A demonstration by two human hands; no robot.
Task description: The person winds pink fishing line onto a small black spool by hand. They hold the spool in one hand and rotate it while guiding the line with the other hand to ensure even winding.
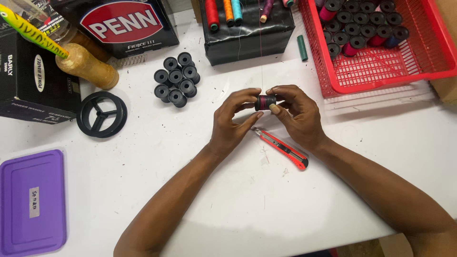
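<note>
Both hands, left hand (232,124) and right hand (296,115), pinch one small black spool (264,102) with dark red thread at table centre, while empty spools (176,79) wait at ten o'clock and the red basket (381,71) at two o'clock holds wound ones.

Two bare forearms, no sleeves, rings or watch; left hand (232,124) and right hand (296,114) ungloved, with short, plain fingernails.

Black bobbin (264,102) between both hands
</note>
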